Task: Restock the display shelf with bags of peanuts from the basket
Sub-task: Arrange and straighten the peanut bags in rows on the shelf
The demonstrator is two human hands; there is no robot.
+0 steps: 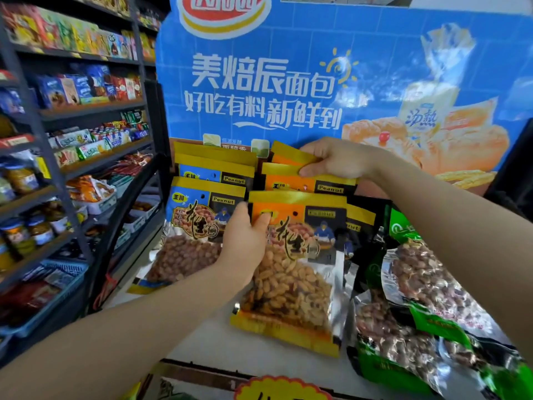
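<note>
An orange-and-yellow bag of peanuts stands at the front of the display shelf, with my left hand gripping its upper left edge. My right hand pinches the yellow top of an orange bag in the row behind it. To the left stands a row of blue-labelled peanut bags, stacked front to back. Green bags of peanuts lie on the right of the shelf. The basket is out of view.
A blue bread advertisement board rises behind the shelf. Dark store shelves full of snacks and jars run along the left. A blue plastic crate sits low on the left. The shelf's front lip carries a price tag.
</note>
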